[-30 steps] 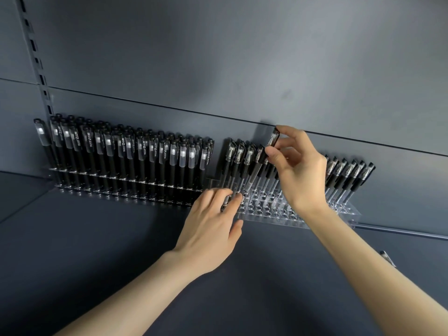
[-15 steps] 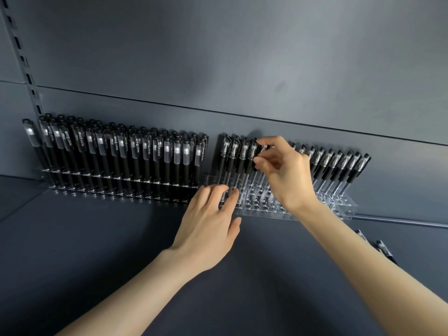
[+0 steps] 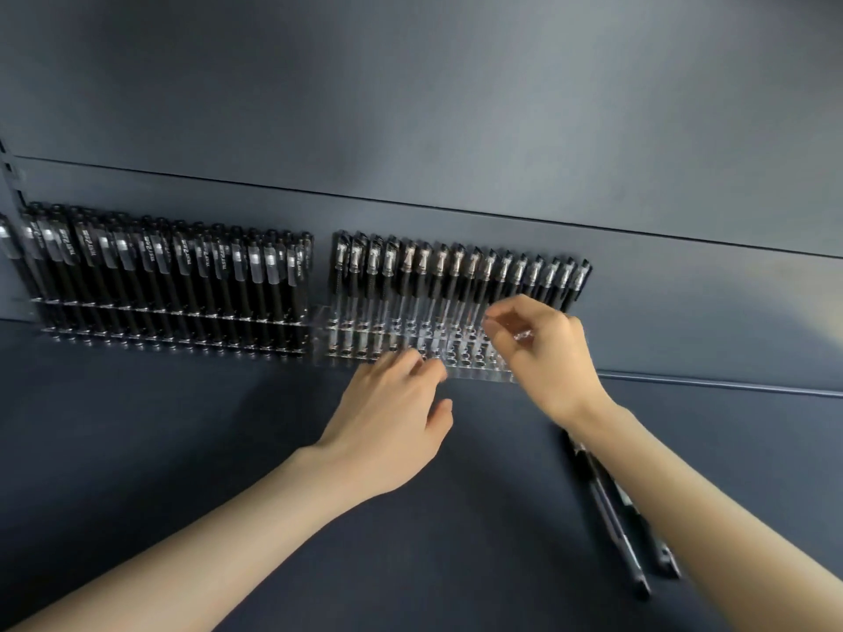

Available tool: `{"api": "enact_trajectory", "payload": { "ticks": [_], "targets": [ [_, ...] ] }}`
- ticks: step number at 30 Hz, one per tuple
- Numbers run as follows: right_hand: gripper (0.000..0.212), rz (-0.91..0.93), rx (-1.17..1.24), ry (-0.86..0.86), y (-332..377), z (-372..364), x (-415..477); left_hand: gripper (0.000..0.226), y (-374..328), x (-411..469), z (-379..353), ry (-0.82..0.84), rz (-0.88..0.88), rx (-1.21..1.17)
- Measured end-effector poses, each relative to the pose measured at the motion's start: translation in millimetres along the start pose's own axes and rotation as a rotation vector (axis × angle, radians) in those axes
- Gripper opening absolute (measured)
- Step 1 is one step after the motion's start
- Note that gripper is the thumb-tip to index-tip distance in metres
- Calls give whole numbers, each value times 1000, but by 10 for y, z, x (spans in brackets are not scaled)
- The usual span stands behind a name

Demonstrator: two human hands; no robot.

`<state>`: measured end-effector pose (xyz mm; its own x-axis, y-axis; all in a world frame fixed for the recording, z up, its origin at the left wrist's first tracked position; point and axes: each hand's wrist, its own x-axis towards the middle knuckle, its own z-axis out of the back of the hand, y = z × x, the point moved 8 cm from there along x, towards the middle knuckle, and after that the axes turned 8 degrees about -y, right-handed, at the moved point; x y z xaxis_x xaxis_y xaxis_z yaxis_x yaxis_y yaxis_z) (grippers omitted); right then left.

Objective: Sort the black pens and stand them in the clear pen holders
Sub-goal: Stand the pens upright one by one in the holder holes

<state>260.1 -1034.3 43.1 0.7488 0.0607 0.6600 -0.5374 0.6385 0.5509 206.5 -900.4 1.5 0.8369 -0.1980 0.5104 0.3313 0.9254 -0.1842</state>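
Since half a second ago the right hand (image 3: 547, 358) has dropped from the pen caps to the front of the right clear pen holder (image 3: 474, 372), and its pen now stands in the row. Blur hides whether its curled grip holds anything. The left hand (image 3: 387, 421) still rests on that holder's edge, grip apart. There are two holders. The left clear pen holder (image 3: 182, 346) is packed, and the right has sixteen black pens (image 3: 457, 266) in its back row. At least two loose pens (image 3: 611, 508) lie on the shelf (image 3: 182, 449).

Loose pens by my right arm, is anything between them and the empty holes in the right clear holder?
No object does. The loose pens lie on the shelf, partly under your right forearm. Only your hands are near: left hand resting fingers on the front edge of the right clear holder, right hand before its rows.
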Motion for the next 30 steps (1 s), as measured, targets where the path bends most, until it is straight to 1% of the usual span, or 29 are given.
{"api": "enact_trajectory", "payload": {
  "ticks": [3,7,11,14,17,20,22,25,28,30],
  "targets": [
    [7,-16,-46,60,-306,365,-217,36,-427,-56,-181,47,43,-31],
    [8,2,-117,246,-749,699,-509,42,-985,-144,-459,97,116,-14],
    [27,87,-213,439,-1034,807,-740,58,-1323,-182,-599,115,241,25],
    [38,105,-186,539,-1150,811,-837,66,-1449,-164,-646,141,341,-28],
    [38,90,-124,524,-1196,820,-821,57,-1479,-119,-680,145,468,-210],
    [37,79,-97,501,-1217,820,-814,33,-1470,-38,-734,172,560,-281],
    [36,77,-84,498,-1225,823,-816,32,-1422,25,-763,190,599,-289],
    [35,121,-87,488,-1209,818,-807,34,-1370,109,-758,218,620,-303],
    [37,118,-92,496,-1258,784,-811,24,-1346,130,-753,242,618,-372],
    [38,110,-90,513,-1270,772,-844,26,-1326,114,-737,236,606,-376]
  ]
}}
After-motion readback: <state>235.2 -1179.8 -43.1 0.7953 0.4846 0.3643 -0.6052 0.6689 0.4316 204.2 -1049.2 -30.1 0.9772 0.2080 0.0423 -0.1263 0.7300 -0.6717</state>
